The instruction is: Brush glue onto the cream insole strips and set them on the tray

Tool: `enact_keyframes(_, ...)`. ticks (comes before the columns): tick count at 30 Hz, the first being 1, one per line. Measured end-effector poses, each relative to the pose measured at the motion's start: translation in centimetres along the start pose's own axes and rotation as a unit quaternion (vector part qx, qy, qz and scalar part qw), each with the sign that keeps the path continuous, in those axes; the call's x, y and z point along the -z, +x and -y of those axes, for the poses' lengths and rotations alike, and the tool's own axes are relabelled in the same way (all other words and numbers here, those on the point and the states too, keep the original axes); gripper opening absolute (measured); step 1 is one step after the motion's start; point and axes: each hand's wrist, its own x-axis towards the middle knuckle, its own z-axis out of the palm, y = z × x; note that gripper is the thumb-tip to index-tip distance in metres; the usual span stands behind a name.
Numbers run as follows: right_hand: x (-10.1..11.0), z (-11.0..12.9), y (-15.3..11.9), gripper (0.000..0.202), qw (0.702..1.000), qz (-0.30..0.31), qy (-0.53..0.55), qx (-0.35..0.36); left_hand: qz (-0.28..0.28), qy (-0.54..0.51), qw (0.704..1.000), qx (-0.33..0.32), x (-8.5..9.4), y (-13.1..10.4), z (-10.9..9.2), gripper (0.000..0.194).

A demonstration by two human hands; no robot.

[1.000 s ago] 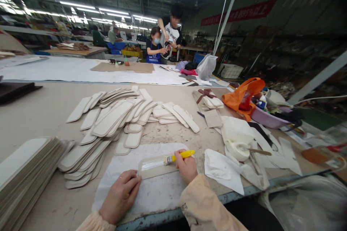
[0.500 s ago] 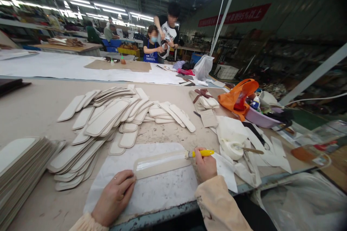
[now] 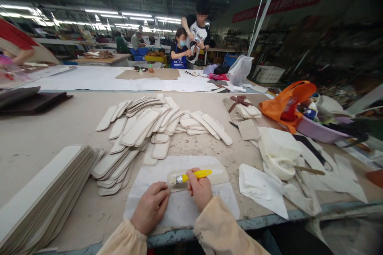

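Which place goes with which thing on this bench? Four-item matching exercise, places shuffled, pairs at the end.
1. Yellow-handled flat paintbrush
2. Bright orange bag
3. Dark brown fabric strip
4. Slim brown stick

A. On a small stack of pale flat pieces
B. In the right hand
C. One end at the round white container
D. Beside the lilac plastic basin

Pairs: 1-B, 2-D, 3-A, 4-C

One brush (image 3: 202,174) and one panel (image 3: 220,176), lower centre; one orange bag (image 3: 277,105) and one purple basin (image 3: 320,131), right; two small bottles (image 3: 151,69), upper left of centre; the heaped pale pieces (image 3: 140,127) overlap beyond counting.
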Motion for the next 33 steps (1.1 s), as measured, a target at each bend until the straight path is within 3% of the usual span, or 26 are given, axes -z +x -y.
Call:
enact_keyframes(4,-0.1,-0.6,-0.1,0.031,0.999,0.012,-0.044,0.004,-0.005,0.002,1.000,-0.008,-0.1,0.0,0.2,0.018)
enact_keyframes(8,1.5,-1.0,-0.1,0.029,0.997,0.000,-0.079,0.024,-0.009,0.009,1.000,-0.021,-0.3,-0.2,0.6,0.018)
enact_keyframes(17,9.4,-0.4,0.2,0.032,0.980,-0.068,-0.184,0.037,-0.021,0.025,0.999,-0.043,-0.4,-0.1,1.1,0.014)
enact_keyframes(24,14.7,-0.1,0.2,0.036,0.950,-0.131,-0.278,0.057,-0.034,0.033,0.997,-0.054,-0.4,-0.1,1.2,0.014)
enact_keyframes(28,16.0,0.4,0.1,0.038,0.933,-0.144,-0.322,0.070,-0.038,0.040,0.997,-0.059,-0.4,-0.1,1.2,0.013)
enact_keyframes(33,15.6,1.4,-0.1,0.039,0.914,-0.179,-0.350,0.103,-0.034,0.033,0.997,-0.061,-0.4,0.0,1.0,0.012)
